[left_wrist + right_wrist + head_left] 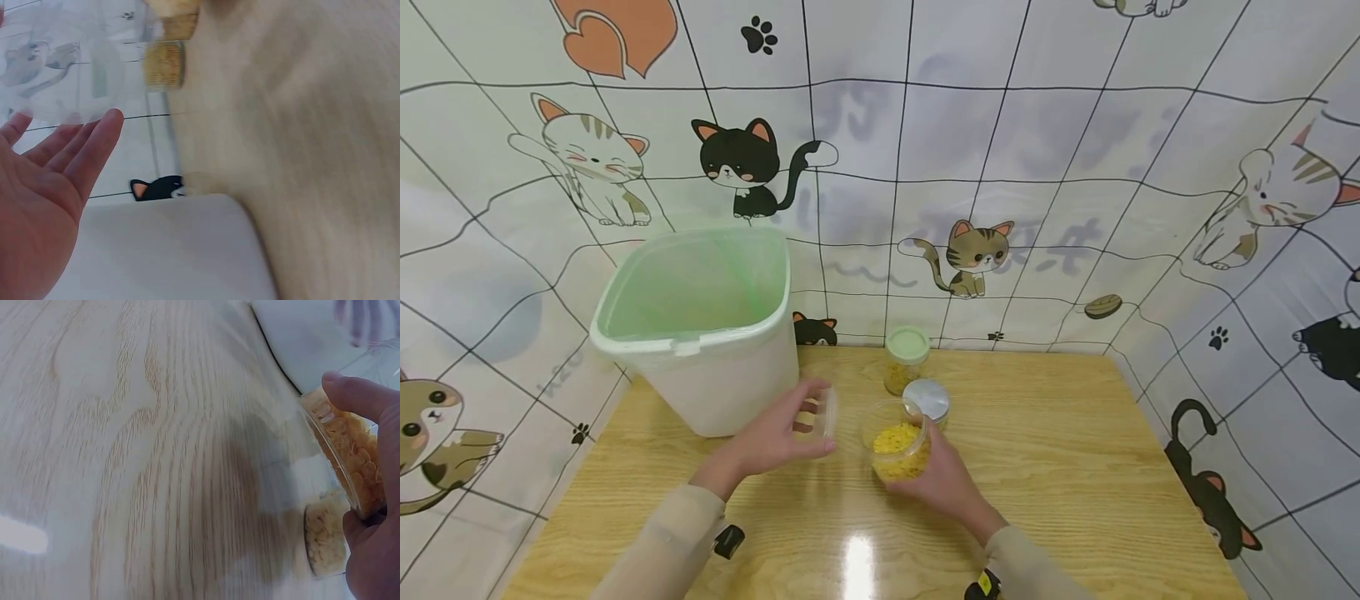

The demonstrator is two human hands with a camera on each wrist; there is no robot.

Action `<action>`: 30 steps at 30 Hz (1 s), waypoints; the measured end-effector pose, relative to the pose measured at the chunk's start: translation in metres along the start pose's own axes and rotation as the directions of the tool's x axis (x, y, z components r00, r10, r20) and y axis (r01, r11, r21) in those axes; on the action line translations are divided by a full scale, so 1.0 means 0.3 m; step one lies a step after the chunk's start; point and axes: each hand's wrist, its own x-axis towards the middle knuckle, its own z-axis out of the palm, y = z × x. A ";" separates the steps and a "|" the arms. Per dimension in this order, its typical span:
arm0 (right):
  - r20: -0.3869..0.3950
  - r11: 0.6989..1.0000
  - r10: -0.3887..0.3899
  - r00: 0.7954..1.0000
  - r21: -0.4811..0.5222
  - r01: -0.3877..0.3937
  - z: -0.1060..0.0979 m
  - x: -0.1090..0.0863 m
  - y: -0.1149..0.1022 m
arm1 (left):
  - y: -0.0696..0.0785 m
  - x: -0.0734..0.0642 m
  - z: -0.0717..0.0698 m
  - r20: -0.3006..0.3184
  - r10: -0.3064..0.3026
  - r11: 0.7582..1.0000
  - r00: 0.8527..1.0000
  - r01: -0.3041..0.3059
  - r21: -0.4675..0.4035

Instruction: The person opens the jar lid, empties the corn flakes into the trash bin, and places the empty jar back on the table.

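Observation:
In the head view my left hand (775, 433) grips a clear round lid (827, 413) by its rim, tilted on edge. The left wrist view has the fingers along the lid's (94, 75) lower edge; the thumb is mostly out of frame. My right hand (942, 479) holds an uncovered clear jar (897, 454) round its side, tilted a little towards the left. Yellow flakes (359, 453) fill part of this jar, and the right wrist view has the thumb across its wall. A gap separates the lid from the jar's mouth.
A large white bin (745, 375) with a pale green inside stands at the back left, without a cover. Behind the right hand are a silver-lidded jar (928, 397) and a green-lidded jar (907, 343) of flakes. Cat-patterned sheeting (865, 208) borders the wooden table (1060, 467).

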 end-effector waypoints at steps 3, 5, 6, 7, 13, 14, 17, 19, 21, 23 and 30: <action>-0.018 1.000 -0.006 1.000 0.003 0.006 -0.021 -0.008 0.000 | -0.033 -0.015 0.017 0.036 -0.028 0.997 0.999 0.031 -0.072; -0.029 1.000 -0.004 1.000 0.009 0.004 -0.035 -0.012 -0.008 | -0.055 -0.018 0.030 0.049 -0.042 0.994 0.998 0.047 -0.102; -0.031 1.000 -0.002 1.000 0.012 0.003 -0.042 -0.013 -0.013 | -0.064 -0.020 0.036 0.055 -0.052 0.991 0.997 0.058 -0.120; -0.032 1.000 0.002 0.999 0.015 -0.002 -0.049 -0.014 -0.017 | -0.074 -0.020 0.044 0.061 -0.062 0.988 0.996 0.070 -0.141; -0.031 0.999 0.008 1.000 0.043 -0.006 -0.081 -0.009 -0.034 | -0.125 -0.005 0.084 0.092 -0.092 0.972 0.992 0.109 -0.209; -0.032 0.999 0.005 0.999 0.045 -0.003 -0.086 -0.008 -0.039 | -0.132 0.001 0.091 0.085 -0.094 0.976 0.992 0.109 -0.188; -0.031 0.999 -0.002 1.000 0.051 0.004 -0.100 -0.005 -0.057 | -0.144 0.019 0.116 0.048 -0.111 0.986 0.993 0.116 -0.121; -0.029 0.999 -0.006 1.000 0.053 0.008 -0.107 -0.001 -0.066 | -0.154 0.032 0.132 0.021 -0.121 0.986 0.992 0.123 -0.109; -0.029 0.999 -0.009 1.000 0.045 0.010 -0.110 0.002 -0.072 | -0.162 0.048 0.148 0.007 -0.130 0.981 0.991 0.130 -0.145; -0.028 0.999 -0.010 1.000 0.040 0.011 -0.113 0.004 -0.077 | -0.174 0.065 0.165 -0.002 -0.135 0.973 0.991 0.132 -0.191; -0.023 0.999 -0.008 1.000 0.040 0.009 -0.110 0.008 -0.087 | -0.205 0.105 0.205 -0.025 -0.150 0.949 0.988 0.137 -0.284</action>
